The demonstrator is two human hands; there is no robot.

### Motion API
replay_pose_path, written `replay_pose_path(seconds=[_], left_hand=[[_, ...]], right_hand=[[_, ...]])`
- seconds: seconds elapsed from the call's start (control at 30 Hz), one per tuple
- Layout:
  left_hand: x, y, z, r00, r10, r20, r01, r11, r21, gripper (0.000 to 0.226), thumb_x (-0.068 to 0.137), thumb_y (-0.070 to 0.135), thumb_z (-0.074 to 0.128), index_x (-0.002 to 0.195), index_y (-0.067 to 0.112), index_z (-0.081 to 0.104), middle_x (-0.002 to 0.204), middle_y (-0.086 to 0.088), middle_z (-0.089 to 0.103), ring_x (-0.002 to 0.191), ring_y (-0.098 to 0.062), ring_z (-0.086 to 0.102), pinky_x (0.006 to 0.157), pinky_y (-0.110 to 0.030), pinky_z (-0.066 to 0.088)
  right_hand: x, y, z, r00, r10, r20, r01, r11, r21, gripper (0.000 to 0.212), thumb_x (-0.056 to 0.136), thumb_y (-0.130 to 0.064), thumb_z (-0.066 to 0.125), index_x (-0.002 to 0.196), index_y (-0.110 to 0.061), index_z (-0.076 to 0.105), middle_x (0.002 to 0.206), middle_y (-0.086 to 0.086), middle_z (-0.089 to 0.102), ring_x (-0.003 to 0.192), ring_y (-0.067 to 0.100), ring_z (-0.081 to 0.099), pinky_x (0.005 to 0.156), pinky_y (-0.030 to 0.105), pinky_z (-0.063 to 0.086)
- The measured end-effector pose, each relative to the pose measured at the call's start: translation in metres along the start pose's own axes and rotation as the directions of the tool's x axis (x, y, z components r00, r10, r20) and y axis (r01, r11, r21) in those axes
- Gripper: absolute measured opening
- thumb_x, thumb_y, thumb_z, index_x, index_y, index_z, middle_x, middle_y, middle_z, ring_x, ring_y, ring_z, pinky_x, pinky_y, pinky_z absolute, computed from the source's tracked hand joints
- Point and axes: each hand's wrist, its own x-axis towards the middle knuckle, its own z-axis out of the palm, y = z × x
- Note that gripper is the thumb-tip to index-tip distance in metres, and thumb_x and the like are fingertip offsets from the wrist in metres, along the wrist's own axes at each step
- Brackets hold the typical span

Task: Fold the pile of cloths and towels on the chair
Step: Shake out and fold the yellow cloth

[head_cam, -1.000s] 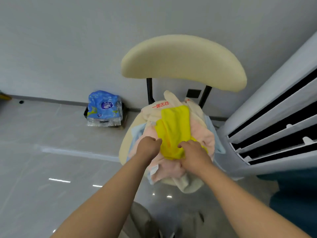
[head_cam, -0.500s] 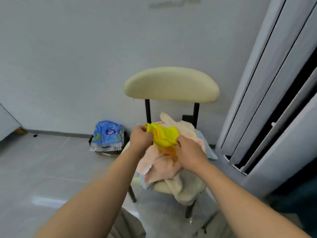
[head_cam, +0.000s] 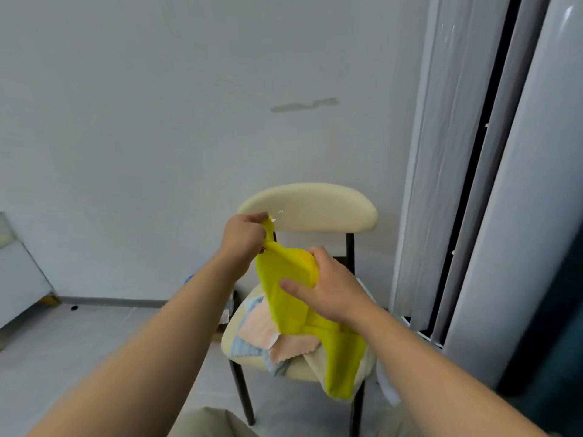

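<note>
A yellow cloth (head_cam: 293, 307) hangs in the air above the chair seat, its lower end drooping past the seat's front right. My left hand (head_cam: 243, 238) pinches its top corner in front of the backrest. My right hand (head_cam: 331, 285) grips the cloth a little lower and to the right. Under the cloth, a pile of pink, blue-striped and cream cloths (head_cam: 265, 335) lies on the seat of a cream chair (head_cam: 310, 206) with black legs.
A white wall stands behind the chair. A tall white appliance (head_cam: 492, 216) with dark vertical slots fills the right side, close to the chair. Grey tiled floor (head_cam: 79, 342) spreads to the left. A blue package is mostly hidden behind my left forearm.
Both hands have lifted the yellow cloth off the pile and raised it; it now hangs lengthwise. The camera has tilted up and back, showing more wall.
</note>
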Motion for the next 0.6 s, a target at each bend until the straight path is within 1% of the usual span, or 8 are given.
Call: replay_pose_path(seconds=[0.07, 0.17, 0.27, 0.33, 0.37, 0.43, 0.53, 0.6], left_hand=[[-0.01, 0.002, -0.003, 0.998, 0.057, 0.005, -0.057, 0.998, 0.001, 0.057, 0.083, -0.015, 0.043, 0.127, 0.01, 0.067, 0.099, -0.009, 0.064, 0.064, -0.02, 0.053, 0.062, -0.033, 0.049], [-0.019, -0.01, -0.003, 0.989, 0.143, 0.021, -0.144, 0.989, 0.035, 0.059, 0.081, -0.013, 0.044, 0.126, 0.017, 0.068, 0.107, -0.007, 0.069, 0.063, -0.017, 0.053, 0.059, -0.033, 0.047], [-0.023, -0.028, -0.005, 0.967, 0.246, 0.059, -0.253, 0.943, 0.216, 0.055, 0.081, -0.009, 0.041, 0.11, 0.024, 0.074, 0.091, -0.007, 0.069, 0.049, -0.016, 0.041, 0.049, -0.026, 0.036], [-0.023, -0.037, -0.009, 0.938, 0.334, 0.091, -0.344, 0.866, 0.362, 0.052, 0.084, -0.008, 0.039, 0.105, 0.024, 0.075, 0.107, 0.002, 0.067, 0.061, -0.013, 0.054, 0.056, -0.028, 0.047], [-0.022, -0.039, -0.01, 0.925, 0.362, 0.116, -0.375, 0.821, 0.43, 0.052, 0.085, -0.008, 0.038, 0.103, 0.023, 0.075, 0.111, 0.002, 0.067, 0.076, -0.016, 0.061, 0.068, -0.033, 0.053], [-0.015, -0.04, -0.014, 0.905, 0.385, 0.18, -0.418, 0.728, 0.544, 0.049, 0.083, -0.008, 0.038, 0.096, 0.023, 0.075, 0.11, -0.002, 0.068, 0.096, -0.023, 0.062, 0.082, -0.039, 0.053], [0.0, -0.03, -0.015, 0.861, 0.396, 0.319, -0.499, 0.541, 0.677, 0.044, 0.078, -0.006, 0.043, 0.095, 0.02, 0.074, 0.104, -0.004, 0.067, 0.097, -0.026, 0.059, 0.083, -0.038, 0.051], [0.011, -0.015, -0.01, 0.834, 0.397, 0.382, -0.537, 0.43, 0.726, 0.041, 0.079, -0.005, 0.046, 0.097, 0.02, 0.074, 0.106, -0.003, 0.066, 0.1, -0.026, 0.058, 0.085, -0.036, 0.05]], right_hand=[[-0.001, -0.002, 0.003, 1.0, -0.013, -0.028, 0.011, 0.998, -0.069, 0.045, 0.083, -0.059, 0.062, 0.116, -0.032, 0.047, 0.11, -0.004, 0.062, 0.099, 0.023, 0.059, 0.081, 0.041, 0.05], [-0.001, 0.001, 0.007, 0.997, -0.014, -0.077, 0.007, 0.996, -0.089, 0.014, 0.089, -0.032, 0.051, 0.101, -0.024, 0.051, 0.1, 0.002, 0.06, 0.091, 0.029, 0.057, 0.073, 0.041, 0.049], [0.0, 0.015, 0.013, 0.999, 0.035, -0.038, -0.039, 0.991, -0.13, 0.025, 0.093, -0.022, 0.044, 0.115, -0.016, 0.053, 0.108, 0.006, 0.054, 0.095, 0.03, 0.053, 0.072, 0.035, 0.039], [0.0, 0.028, 0.014, 0.997, 0.075, -0.032, -0.079, 0.983, -0.168, 0.029, 0.089, -0.018, 0.04, 0.113, -0.024, 0.055, 0.105, 0.002, 0.05, 0.098, 0.031, 0.055, 0.077, 0.038, 0.045], [0.0, 0.034, 0.014, 0.994, 0.097, -0.04, -0.103, 0.98, -0.172, 0.03, 0.086, -0.016, 0.038, 0.106, -0.028, 0.057, 0.102, -0.001, 0.049, 0.097, 0.031, 0.055, 0.079, 0.04, 0.048], [0.003, 0.049, 0.01, 0.987, 0.149, -0.061, -0.158, 0.971, -0.179, 0.028, 0.083, -0.011, 0.04, 0.095, -0.027, 0.059, 0.095, -0.005, 0.049, 0.09, 0.027, 0.055, 0.076, 0.039, 0.051], [0.008, 0.066, 0.002, 0.969, 0.233, -0.079, -0.244, 0.953, -0.179, 0.02, 0.084, -0.009, 0.043, 0.08, -0.023, 0.056, 0.084, -0.004, 0.055, 0.079, 0.025, 0.057, 0.065, 0.036, 0.049], [0.014, 0.074, -0.007, 0.954, 0.274, -0.125, -0.292, 0.942, -0.165, 0.019, 0.085, -0.014, 0.044, 0.082, -0.027, 0.058, 0.083, -0.002, 0.061, 0.079, 0.027, 0.06, 0.066, 0.036, 0.053]])
